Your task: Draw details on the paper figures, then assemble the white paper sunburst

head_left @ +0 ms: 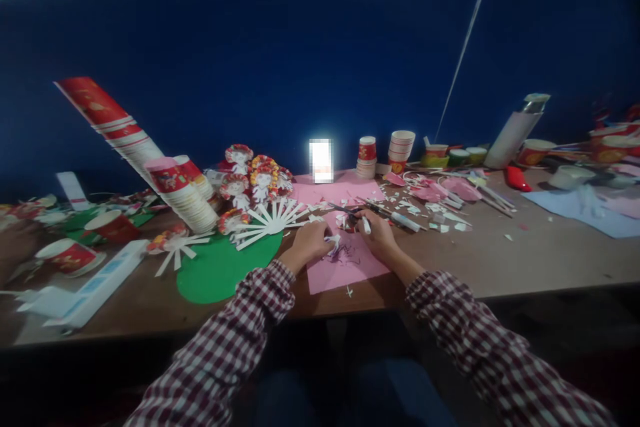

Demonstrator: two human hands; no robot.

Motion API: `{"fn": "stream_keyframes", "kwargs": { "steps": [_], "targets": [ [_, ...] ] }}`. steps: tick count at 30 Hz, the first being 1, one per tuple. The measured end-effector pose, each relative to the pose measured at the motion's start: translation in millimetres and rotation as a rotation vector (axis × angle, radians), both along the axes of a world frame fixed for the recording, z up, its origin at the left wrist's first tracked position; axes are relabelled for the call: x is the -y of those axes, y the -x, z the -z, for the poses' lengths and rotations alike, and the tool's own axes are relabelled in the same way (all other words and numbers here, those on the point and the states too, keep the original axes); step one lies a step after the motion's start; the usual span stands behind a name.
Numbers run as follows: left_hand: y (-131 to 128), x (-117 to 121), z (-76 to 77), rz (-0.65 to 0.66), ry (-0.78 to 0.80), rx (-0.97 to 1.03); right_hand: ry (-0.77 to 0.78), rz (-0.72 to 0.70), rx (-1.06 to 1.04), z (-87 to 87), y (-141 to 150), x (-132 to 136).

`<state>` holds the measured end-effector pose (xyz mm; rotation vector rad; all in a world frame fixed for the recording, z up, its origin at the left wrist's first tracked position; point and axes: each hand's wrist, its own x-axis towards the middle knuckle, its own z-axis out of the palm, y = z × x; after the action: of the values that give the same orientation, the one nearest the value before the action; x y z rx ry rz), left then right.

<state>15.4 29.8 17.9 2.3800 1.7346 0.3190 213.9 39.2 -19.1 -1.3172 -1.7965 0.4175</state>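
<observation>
My left hand is closed, its fingertips pinching a small white paper cut-out low over a pink sheet. My right hand is closed around a white pen-shaped tool, whose exact kind is too blurred to tell. A thin dark blade-like shape reaches left from near the right fingers; whether that hand grips it is unclear. Dark purple scraps or marks lie on the pink sheet between both hands. Beside my left wrist, white paper strips fan out over a green sheet.
Leaning stacks of red-and-white paper cups and several paper figures stand left. A white power strip lies nearby. Paper scraps litter the right, with a grey-white bottle behind. Someone's blurred hand shows far left.
</observation>
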Motion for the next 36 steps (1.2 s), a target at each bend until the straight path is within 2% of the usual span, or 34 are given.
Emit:
{"fn": "stream_keyframes", "kwargs": {
  "steps": [15, 23, 31, 36],
  "targets": [
    [7, 10, 4.1, -0.066, 0.09, 0.294, 0.013, 0.02, 0.022, 0.6, 0, -3],
    [19, 22, 4.9, -0.098, 0.128, 0.306, 0.006, 0.081, 0.024, -3.7, 2, 1],
    [33, 26, 12.8, -0.061, -0.057, 0.203, -0.05, 0.078, 0.056, -9.6, 3, 7],
    [47, 39, 13.9, 0.097, -0.231, 0.138, -0.044, 0.048, -0.071, -11.9, 3, 9]
  ]
}}
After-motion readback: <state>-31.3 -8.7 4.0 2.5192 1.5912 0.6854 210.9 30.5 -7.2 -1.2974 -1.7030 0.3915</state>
